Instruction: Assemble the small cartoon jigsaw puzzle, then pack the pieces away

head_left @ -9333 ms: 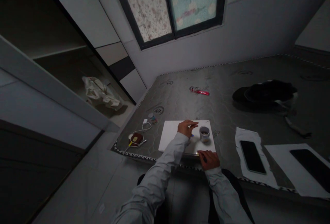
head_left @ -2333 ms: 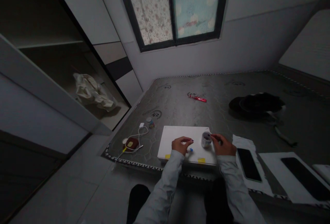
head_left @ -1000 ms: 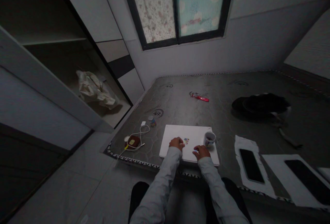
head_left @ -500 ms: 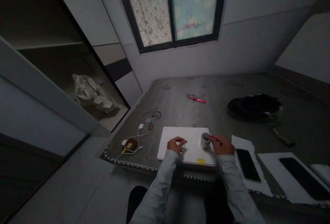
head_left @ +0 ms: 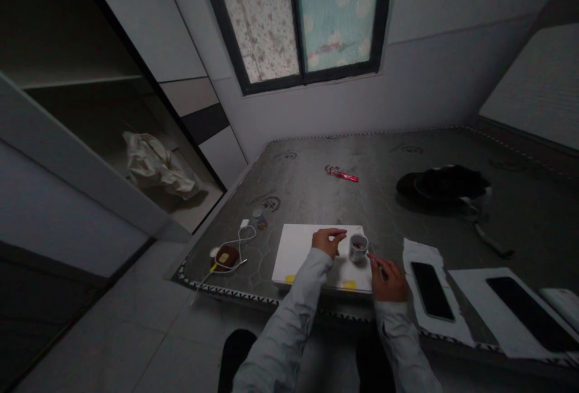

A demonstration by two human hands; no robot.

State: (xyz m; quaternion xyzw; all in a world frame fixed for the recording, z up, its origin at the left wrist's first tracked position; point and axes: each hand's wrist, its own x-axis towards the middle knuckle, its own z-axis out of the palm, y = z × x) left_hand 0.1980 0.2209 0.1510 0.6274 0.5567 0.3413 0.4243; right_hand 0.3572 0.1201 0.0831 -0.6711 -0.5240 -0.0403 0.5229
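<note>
On a flat white box (head_left: 294,248) stands a small open-topped round tub (head_left: 357,255) with small reddish-brown bits inside. My left hand (head_left: 326,241) is just left of the tub's rim, thumb and fingertips pinched together; anything between them is too small to make out. Low on the tub's right side is my right hand (head_left: 389,281), its fingers closed with the tips pointing toward the tub. Whether it holds anything is hidden.
Left of the box lie a white cable (head_left: 239,239), a brown item (head_left: 226,257) and a small jar (head_left: 259,218). Behind is a red packet (head_left: 342,175). To the right are a black cap (head_left: 443,185), a phone (head_left: 432,290) on white paper and another dark phone (head_left: 529,311).
My left hand has moved right and up to the tub. My right hand has drawn back from the tub's opening, down toward me. The view has shifted slightly.
</note>
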